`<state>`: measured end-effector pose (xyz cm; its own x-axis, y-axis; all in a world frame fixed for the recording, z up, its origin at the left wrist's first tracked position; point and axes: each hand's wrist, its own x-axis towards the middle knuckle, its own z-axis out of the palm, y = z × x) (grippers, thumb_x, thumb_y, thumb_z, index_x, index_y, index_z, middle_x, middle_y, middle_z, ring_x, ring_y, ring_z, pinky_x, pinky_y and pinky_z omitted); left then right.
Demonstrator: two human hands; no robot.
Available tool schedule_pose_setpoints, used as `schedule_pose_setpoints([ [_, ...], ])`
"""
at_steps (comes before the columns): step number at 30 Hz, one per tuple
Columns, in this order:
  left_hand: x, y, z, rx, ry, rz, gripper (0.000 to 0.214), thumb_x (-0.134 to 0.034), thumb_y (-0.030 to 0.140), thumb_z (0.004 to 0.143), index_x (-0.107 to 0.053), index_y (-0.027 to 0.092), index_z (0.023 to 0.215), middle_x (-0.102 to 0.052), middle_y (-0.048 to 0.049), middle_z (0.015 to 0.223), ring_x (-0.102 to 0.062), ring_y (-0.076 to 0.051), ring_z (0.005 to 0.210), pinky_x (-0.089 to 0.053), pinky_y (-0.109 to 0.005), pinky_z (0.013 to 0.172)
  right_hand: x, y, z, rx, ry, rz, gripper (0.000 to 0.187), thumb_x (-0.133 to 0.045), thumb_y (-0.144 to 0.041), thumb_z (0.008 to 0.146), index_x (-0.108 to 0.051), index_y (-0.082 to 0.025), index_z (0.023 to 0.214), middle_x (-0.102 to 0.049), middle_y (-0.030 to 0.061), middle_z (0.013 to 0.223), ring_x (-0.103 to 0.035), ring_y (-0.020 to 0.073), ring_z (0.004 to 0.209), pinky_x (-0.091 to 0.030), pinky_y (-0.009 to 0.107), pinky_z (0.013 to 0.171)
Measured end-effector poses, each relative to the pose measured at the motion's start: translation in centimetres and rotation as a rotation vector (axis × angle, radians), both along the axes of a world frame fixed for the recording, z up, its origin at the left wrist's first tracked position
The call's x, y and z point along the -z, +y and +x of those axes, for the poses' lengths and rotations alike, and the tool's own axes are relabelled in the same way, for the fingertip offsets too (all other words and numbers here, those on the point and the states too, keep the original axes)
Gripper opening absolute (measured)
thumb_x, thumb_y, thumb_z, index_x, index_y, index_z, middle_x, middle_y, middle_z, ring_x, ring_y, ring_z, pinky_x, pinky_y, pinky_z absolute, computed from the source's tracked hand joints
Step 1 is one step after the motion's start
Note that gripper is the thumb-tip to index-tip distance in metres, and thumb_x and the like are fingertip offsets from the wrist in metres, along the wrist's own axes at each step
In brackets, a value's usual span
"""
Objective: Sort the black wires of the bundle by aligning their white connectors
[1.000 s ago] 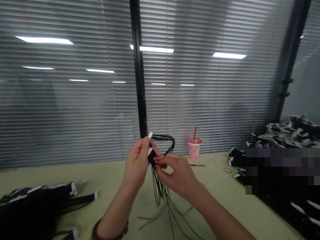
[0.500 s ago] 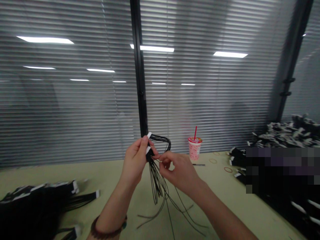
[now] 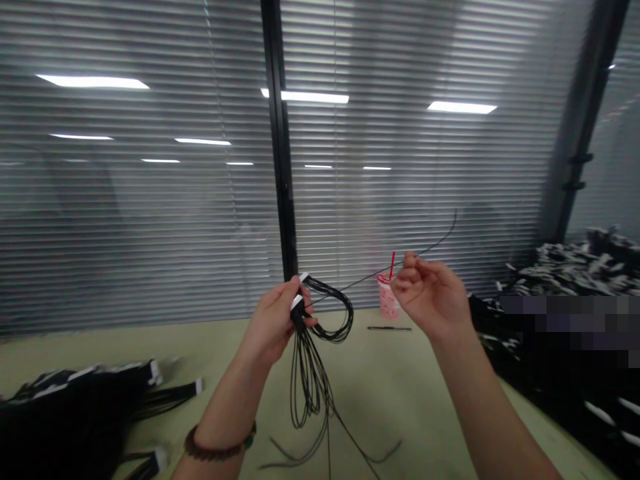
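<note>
My left hand (image 3: 273, 320) is closed on a black cable bundle (image 3: 313, 373) near the middle of the view. White connectors (image 3: 297, 302) show at its fingertips. Part of the bundle loops out to the right of the fingers, and looped strands with loose ends hang below. My right hand (image 3: 433, 293) is raised to the right, its fingertips pinched on a single thin black wire (image 3: 373, 274). That wire runs taut from the bundle up to the right fingers, and its free end curves up beyond them.
A pink cup (image 3: 389, 299) with a red straw stands at the back of the table (image 3: 210, 347), a thin dark pen-like stick (image 3: 390, 328) before it. Black cables with white ends are piled at left (image 3: 65, 427) and right (image 3: 590, 267). Window blinds (image 3: 150, 213) rise behind.
My right hand has moved away from the bundle, up and to the right, drawing one wire out straight. The left hand still holds the bundle in nearly the same place.
</note>
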<state>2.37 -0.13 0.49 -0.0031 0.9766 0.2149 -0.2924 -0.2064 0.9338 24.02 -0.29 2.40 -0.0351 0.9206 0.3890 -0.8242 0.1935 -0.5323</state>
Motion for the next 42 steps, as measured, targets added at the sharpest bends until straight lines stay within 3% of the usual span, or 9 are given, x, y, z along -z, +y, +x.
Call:
schedule_pose_setpoints([
  [8, 0.0, 0.5, -0.6, 0.052, 0.016, -0.077, 0.02, -0.052, 0.03, 0.077, -0.051, 0.013, 0.065, -0.046, 0.0027, 0.048, -0.042, -0.006, 0.04, -0.041, -0.016, 0.036, -0.8, 0.0, 4.2, 0.44, 0.158, 0.065, 0.01, -0.058, -0.016, 0.072, -0.055, -0.015, 0.081, -0.049, -0.007, 0.061, -0.045, -0.0004, 0.049, -0.037, 0.01, 0.044],
  [13, -0.6, -0.3, -0.9, 0.157, 0.062, -0.142, 0.022, -0.054, 0.032, 0.076, -0.05, 0.014, 0.063, -0.043, 0.0046, 0.045, -0.038, -0.004, 0.036, -0.034, -0.013, 0.032, -1.1, -0.5, 5.3, 0.551, 0.127, 0.077, 0.01, -0.06, -0.017, 0.071, -0.057, -0.014, 0.081, -0.05, -0.0052, 0.069, -0.04, -0.0029, 0.045, -0.03, 0.006, 0.036],
  [19, -0.8, -1.3, -0.3, 0.204, 0.154, -0.095, 0.027, -0.051, 0.038, 0.077, -0.051, 0.015, 0.063, -0.043, 0.0054, 0.041, -0.033, -0.004, 0.029, -0.028, -0.013, 0.027, -0.2, -1.2, 1.1, 0.709, -0.31, 0.232, 0.016, -0.064, -0.027, 0.069, -0.062, -0.013, 0.077, -0.051, -0.0029, 0.059, -0.04, 0.0004, 0.042, -0.029, 0.01, 0.035],
  [25, -0.7, -1.8, 0.7, 0.232, 0.204, -0.093, 0.025, -0.055, 0.038, 0.074, -0.053, 0.015, 0.064, -0.045, 0.0048, 0.041, -0.037, -0.005, 0.029, -0.027, -0.012, 0.027, 2.1, -2.3, -5.3, 0.613, -0.911, 0.398, 0.014, -0.058, -0.026, 0.075, -0.062, -0.014, 0.08, -0.061, 0.0001, 0.061, -0.051, 0.005, 0.047, -0.038, 0.013, 0.042],
  [30, -0.7, -1.9, 1.3, 0.221, 0.183, -0.119, 0.028, -0.055, 0.038, 0.072, -0.051, 0.015, 0.058, -0.045, 0.0038, 0.041, -0.037, -0.006, 0.029, -0.032, -0.014, 0.027, 3.2, -2.2, -7.0, 0.886, -1.21, 0.493, 0.01, -0.055, -0.023, 0.077, -0.059, -0.016, 0.071, -0.062, -0.0014, 0.062, -0.058, 0.0084, 0.055, -0.04, 0.017, 0.051],
  [33, -0.6, -1.9, 1.4, 0.221, 0.196, -0.12, 0.027, -0.057, 0.038, 0.071, -0.051, 0.015, 0.06, -0.046, 0.004, 0.04, -0.037, -0.006, 0.029, -0.032, -0.014, 0.026, 3.5, -1.9, -6.9, 0.952, -1.283, 0.506, 0.01, -0.054, -0.023, 0.077, -0.058, -0.017, 0.07, -0.061, -0.0027, 0.06, -0.057, 0.0084, 0.054, -0.037, 0.018, 0.051],
  [42, -0.6, -2.2, 1.0, 0.296, 0.267, -0.078, 0.031, -0.047, 0.042, 0.079, -0.051, 0.015, 0.064, -0.05, 0.0011, 0.04, -0.04, -0.008, 0.032, -0.037, -0.016, 0.027, 3.6, -1.9, -6.7, 0.835, -1.273, 0.514, 0.012, -0.05, -0.022, 0.08, -0.055, -0.016, 0.072, -0.061, -0.0025, 0.06, -0.055, 0.008, 0.052, -0.035, 0.017, 0.05],
])
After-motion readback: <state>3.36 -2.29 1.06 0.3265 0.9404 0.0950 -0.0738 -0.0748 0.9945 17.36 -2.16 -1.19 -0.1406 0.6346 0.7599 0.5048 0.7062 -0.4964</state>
